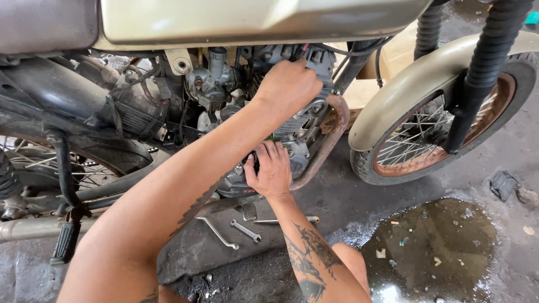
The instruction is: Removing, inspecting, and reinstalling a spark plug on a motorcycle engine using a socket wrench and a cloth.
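— From where is the scene seen?

— A single view is given, taken from a camera worn on the head. It is pointed downward and forward, over both forearms, toward the side of a motorcycle [252,22] parked on a concrete floor [505,163].

— How near is it held?

— Close. The frame is filled by the engine [292,129] at the centre, and the tank is cut off at the top edge. The front wheel [443,129] is caught at the right, the rear wheel [33,168] at the left.

— Is anything shared with a second view?

— No second view is supplied. The lower edge is taken up by the floor, a puddle [438,247] and the wearer's knee.
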